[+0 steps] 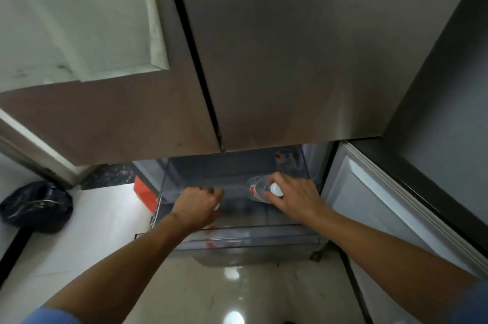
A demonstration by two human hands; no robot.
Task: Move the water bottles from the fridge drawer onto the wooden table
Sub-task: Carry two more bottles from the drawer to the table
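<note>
One dark bag is seen on the pale floor at far left, and an orange box is set just beside the left wall of the clear fridge drawer, pulled out beneath the closed upper doors. The left hand is placed in the drawer's left half with its fingers curled downward; a white cap is glimpsed at its edge, but whether anything is gripped cannot be told. A water bottle with a red label is held by its neck, the fingers of the right hand being wrapped around its top end. Another bottle is stood in the back right corner, and an open door is seen at far right
</note>
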